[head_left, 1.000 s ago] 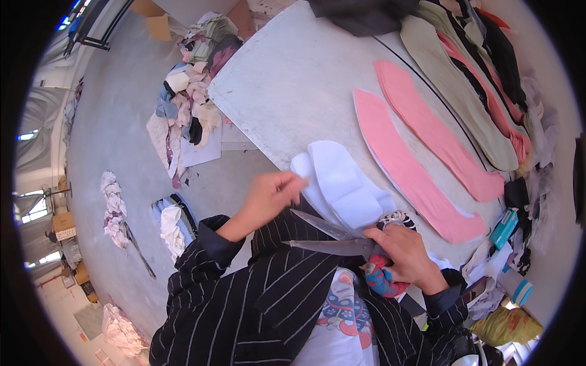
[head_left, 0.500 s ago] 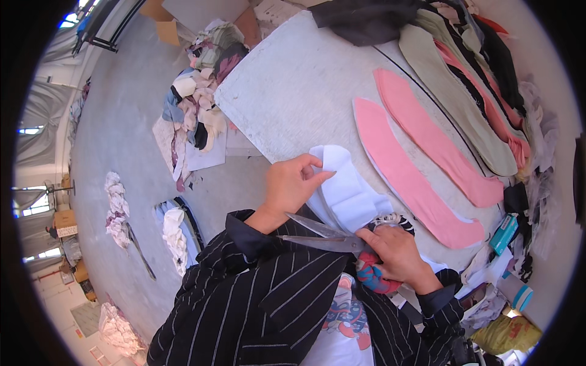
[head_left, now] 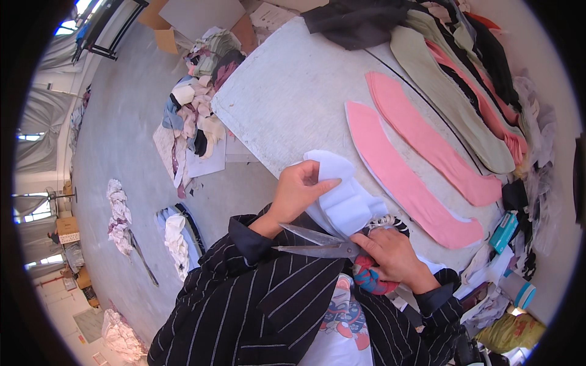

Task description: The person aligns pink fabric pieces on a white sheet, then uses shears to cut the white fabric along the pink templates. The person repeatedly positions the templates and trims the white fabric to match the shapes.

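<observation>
My left hand [head_left: 299, 190] pinches the edge of a pale blue-white fabric piece [head_left: 348, 198], which curves down over the table's near edge. In my right hand [head_left: 390, 250] is a pair of large scissors [head_left: 320, 244] whose handles are wrapped in red and blue cloth. Their blades are spread apart and point left, below my left hand and clear of the fabric's upper end. Just beyond the fabric lie a long pink curved piece [head_left: 409, 177] with a pale layer under it and a second pink piece [head_left: 427, 134].
Grey-green and black cut pieces [head_left: 452, 97] are layered at the table's [head_left: 274, 91] far right. A dark cloth [head_left: 354, 24] hangs over its far end. A teal box [head_left: 503, 233] and scraps lie along the right side. On the floor sits a heap of fabric scraps [head_left: 192, 116].
My left hand has shifted slightly right and down with the fabric, its thumb now lying further across it. The scissors have moved a little to the left, still spread.
</observation>
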A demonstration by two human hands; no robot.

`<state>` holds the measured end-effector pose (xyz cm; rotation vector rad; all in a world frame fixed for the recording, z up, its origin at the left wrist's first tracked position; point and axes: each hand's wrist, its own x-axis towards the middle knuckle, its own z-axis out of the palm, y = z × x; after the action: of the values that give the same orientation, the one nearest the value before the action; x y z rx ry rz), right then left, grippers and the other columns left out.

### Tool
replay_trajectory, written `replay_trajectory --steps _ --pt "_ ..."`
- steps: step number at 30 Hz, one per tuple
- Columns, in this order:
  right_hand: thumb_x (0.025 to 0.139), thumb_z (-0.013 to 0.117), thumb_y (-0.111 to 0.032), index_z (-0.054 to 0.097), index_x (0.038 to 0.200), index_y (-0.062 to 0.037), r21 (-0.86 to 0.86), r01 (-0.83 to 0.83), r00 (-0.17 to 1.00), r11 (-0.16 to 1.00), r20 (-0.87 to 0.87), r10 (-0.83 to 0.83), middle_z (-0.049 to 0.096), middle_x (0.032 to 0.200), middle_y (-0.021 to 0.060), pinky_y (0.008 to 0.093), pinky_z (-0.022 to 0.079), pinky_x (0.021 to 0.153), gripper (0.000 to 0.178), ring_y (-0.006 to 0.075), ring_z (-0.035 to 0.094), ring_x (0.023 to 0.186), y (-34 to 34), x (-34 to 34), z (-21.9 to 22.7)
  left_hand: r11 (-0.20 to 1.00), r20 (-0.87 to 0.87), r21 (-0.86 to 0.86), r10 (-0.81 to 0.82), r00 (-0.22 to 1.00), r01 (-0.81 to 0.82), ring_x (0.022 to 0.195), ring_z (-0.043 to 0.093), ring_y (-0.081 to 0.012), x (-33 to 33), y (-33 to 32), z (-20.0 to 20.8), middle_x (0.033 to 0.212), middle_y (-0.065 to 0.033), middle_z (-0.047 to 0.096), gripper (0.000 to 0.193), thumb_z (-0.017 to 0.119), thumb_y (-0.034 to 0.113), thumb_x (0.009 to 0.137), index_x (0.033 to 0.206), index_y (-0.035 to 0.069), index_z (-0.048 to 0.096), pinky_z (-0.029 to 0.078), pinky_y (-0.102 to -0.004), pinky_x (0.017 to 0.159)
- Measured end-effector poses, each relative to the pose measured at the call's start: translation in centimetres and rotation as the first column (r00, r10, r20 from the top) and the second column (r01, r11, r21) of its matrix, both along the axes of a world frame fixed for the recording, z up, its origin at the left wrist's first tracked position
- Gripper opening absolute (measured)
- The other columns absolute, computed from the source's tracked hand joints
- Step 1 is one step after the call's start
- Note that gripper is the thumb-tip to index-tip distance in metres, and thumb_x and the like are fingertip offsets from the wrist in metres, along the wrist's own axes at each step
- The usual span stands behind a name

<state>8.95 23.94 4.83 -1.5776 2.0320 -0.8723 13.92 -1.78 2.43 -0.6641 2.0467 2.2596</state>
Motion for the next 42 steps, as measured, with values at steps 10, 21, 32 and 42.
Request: replay_trajectory --steps 10,21,32,42 --pt "0.067 0.079 -0.025 0.055 0.124 -0.0078 0.094 0.245 0.952 0.965 0.164 -0.258 0.054 0.080 0.0109 0.0398 0.045 0.060 0.065 0.0306 0.058 0.071 1.8 -1.7 4.1 0.897 0.022 0.433 0.088 0.996 -0.089 0.098 0.064 -0.0122 0.6 -0.2 0.1 0.110 -0.0069 0.068 0.030 0.070 0.005 0.089 0.117 0.000 0.062 0.050 -0.0282 0.089" --pt "0.058 0.087 -0.033 0.054 0.123 -0.0023 0.295 0.331 0.912 0.896 0.145 -0.385 0.060 0.089 0.0133 0.0354 0.049 0.070 0.079 0.0308 0.060 0.075 2.6 -2.1 3.5 0.903 -0.121 0.425 0.126 0.985 -0.063 0.108 0.060 -0.0173 0.4 -0.1 -0.5 0.124 -0.0104 0.062 0.021 0.068 0.006 0.090 0.110 0.002 0.064 0.048 -0.0325 0.094" --pt "0.065 0.084 -0.017 0.058 0.119 -0.0052 0.106 0.497 0.783 0.861 0.372 -0.498 0.063 0.093 0.0112 0.0315 0.050 0.073 0.061 0.0255 0.060 0.077 2.0 -2.1 3.7 0.997 -0.479 -0.077 -0.060 0.876 0.026 0.114 0.054 -0.0244 1.7 -1.2 -1.6 0.134 -0.0158 0.054 0.022 0.081 0.000 0.071 0.085 0.011 0.069 0.046 -0.0352 0.090" --pt "0.074 0.075 -0.002 0.057 0.124 -0.0034 -0.010 0.425 0.750 0.905 0.565 -0.346 0.068 0.103 0.0049 0.0241 0.049 0.080 0.053 0.0090 0.059 0.084 -7.1 -6.1 2.5 0.956 -0.555 -0.289 -0.201 0.807 0.039 0.115 0.054 -0.0298 1.8 -1.2 -0.4 0.135 -0.0222 0.053 0.022 0.085 0.004 0.068 0.084 0.015 0.073 0.044 -0.0397 0.089"
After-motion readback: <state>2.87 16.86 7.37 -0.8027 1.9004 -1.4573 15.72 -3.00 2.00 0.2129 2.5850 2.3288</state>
